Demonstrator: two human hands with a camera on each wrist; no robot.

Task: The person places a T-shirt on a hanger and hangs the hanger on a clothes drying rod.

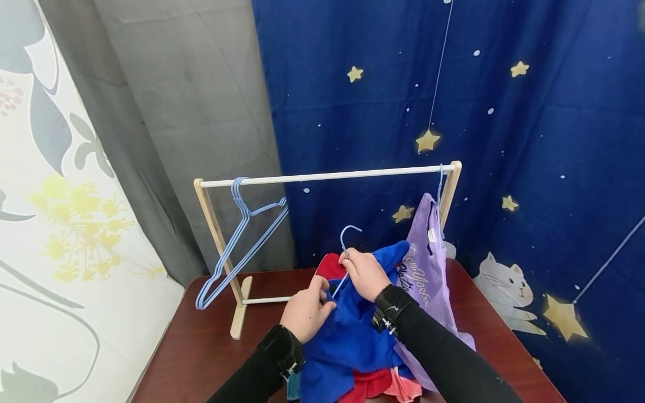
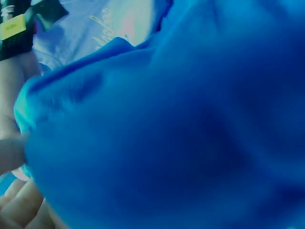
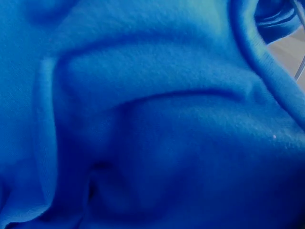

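A blue garment (image 1: pixel 353 330) hangs bunched between my hands, over other clothes on the table. My right hand (image 1: pixel 368 273) grips a light blue hanger (image 1: pixel 349 235) just under its hook. One slanted arm of that hanger runs down toward the garment's opening; its far end is hidden in the cloth. My left hand (image 1: pixel 308 309) pinches the edge of the blue garment beside the hanger arm. Blue cloth (image 2: pixel 157 138) fills most of the left wrist view, with thumb and fingers at its left edge. In the right wrist view, folds of blue cloth (image 3: pixel 157 124) cover nearly everything.
A small rack with a white rail (image 1: pixel 322 177) stands on the brown table (image 1: pixel 201 347). Several light blue hangers (image 1: pixel 239 263) hang at its left end. A purple garment (image 1: pixel 428 263) hangs at the right end. Red cloth (image 1: pixel 370 386) and pink cloth (image 1: pixel 404 386) lie below.
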